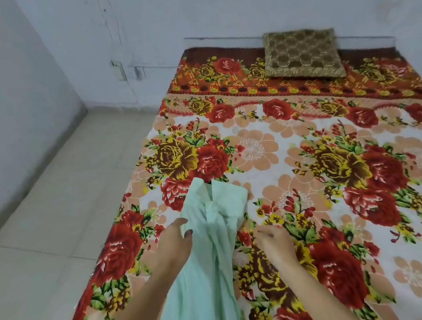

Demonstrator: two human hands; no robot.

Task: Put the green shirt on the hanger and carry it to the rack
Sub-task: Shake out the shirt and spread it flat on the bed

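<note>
The green shirt (212,214) is bunched on the floral-sheeted bed (311,142) near its left edge. Its cloth is pinched by the left grip (174,240). The right grip (274,243) is rested just beside it, and it can't be told whether it's spread or pinching. A brown cushion (302,54) is propped at the pale wall (208,1), with tiled floor (48,211) to the left.

The green shirt (211,242) — pale mint, bunched lengthwise — lies across the floral bed's near-left edge.
</note>
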